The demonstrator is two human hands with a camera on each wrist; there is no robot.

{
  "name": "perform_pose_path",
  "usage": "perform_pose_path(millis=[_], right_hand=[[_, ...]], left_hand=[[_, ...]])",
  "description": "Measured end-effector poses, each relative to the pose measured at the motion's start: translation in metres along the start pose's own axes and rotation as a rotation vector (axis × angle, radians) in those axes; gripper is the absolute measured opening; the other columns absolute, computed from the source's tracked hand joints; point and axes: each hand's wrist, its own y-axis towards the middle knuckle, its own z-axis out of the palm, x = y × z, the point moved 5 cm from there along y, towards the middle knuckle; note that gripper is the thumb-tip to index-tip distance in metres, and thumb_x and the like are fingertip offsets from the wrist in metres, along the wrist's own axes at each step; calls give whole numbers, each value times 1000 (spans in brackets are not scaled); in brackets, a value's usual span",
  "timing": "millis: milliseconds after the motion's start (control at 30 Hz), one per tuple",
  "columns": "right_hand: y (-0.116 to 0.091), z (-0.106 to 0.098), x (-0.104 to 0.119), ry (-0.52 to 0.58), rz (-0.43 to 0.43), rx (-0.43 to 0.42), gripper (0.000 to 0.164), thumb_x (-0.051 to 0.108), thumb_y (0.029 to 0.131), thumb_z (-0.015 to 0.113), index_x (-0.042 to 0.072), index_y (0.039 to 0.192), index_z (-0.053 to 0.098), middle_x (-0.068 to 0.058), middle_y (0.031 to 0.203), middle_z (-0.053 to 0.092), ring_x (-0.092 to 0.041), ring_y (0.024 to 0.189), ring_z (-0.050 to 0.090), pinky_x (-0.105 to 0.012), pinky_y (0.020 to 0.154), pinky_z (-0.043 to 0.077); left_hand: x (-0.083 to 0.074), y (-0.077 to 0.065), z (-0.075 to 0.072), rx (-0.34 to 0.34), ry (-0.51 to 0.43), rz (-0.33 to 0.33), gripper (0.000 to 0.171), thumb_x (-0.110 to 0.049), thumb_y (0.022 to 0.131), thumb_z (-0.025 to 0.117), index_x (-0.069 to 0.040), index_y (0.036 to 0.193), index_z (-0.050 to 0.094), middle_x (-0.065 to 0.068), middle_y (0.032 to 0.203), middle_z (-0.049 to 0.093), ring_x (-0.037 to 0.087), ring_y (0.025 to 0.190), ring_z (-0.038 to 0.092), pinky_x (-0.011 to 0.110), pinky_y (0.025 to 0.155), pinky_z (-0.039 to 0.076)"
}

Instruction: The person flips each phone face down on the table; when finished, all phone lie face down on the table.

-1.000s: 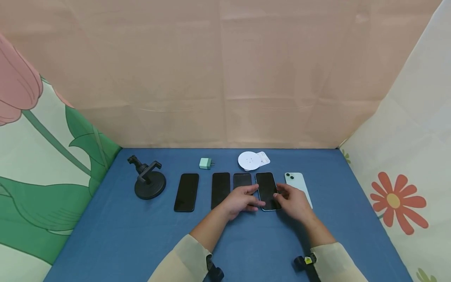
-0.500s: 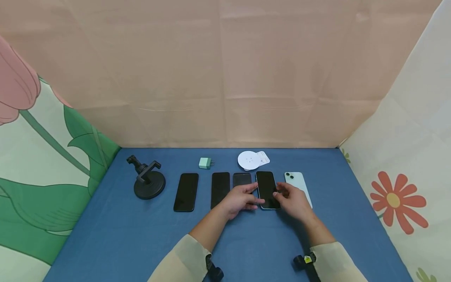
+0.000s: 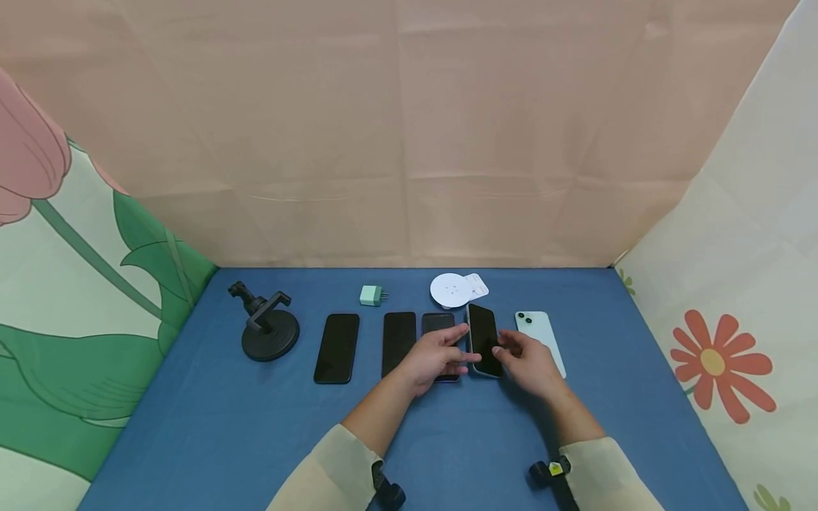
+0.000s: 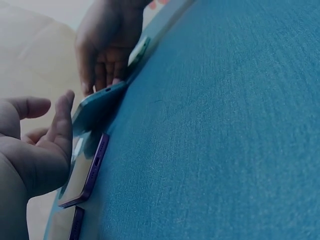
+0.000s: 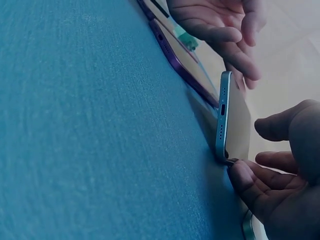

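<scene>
A black-screened phone with a pale blue frame (image 3: 482,339) is tilted between my hands, its left edge raised off the blue table. My left hand (image 3: 437,362) reaches its left side with fingers extended; whether every fingertip touches is unclear. At the phone's right edge, the fingertips of my right hand (image 3: 529,363) touch low down, as the right wrist view shows, while the thumb stands apart from the screen. Beneath my left hand lies a purple-edged phone (image 4: 90,175). A pale mint phone (image 3: 540,335) lies camera side up beyond my right hand.
More dark phones lie to the left, one near the left hand (image 3: 399,341) and one farther out (image 3: 337,349). A black phone stand (image 3: 271,337) is at far left. A green-and-white charger plug (image 3: 371,295) and a white disc (image 3: 451,290) with a tag lie at the back.
The pale-framed phone lay flat on the table a second ago; its left edge has since risen and it tilts toward the right hand. Both hands have barely moved.
</scene>
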Motion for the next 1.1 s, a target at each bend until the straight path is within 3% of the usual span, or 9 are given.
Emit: perform_pose_path(millis=[733,1100], right_hand=[[7,13,10,78,14,43,47,22,103,64,-4,142,58,-19,127,70,-33,117,68,-51,100,54],[7,18,15,118,1,94,41,16,103,60,0,142,61,-18,132,69,-30,115,67,-47,92,58]], left_hand=[[-17,-5,5,7,-11,39,62,1,98,62,-13,156,48,-2,159,48,20,114,72,28,81,61],[-20,-6,6,-21,-2,47,61,0,98,65,-13,155,49,1,158,49,19,111,73,25,76,60]])
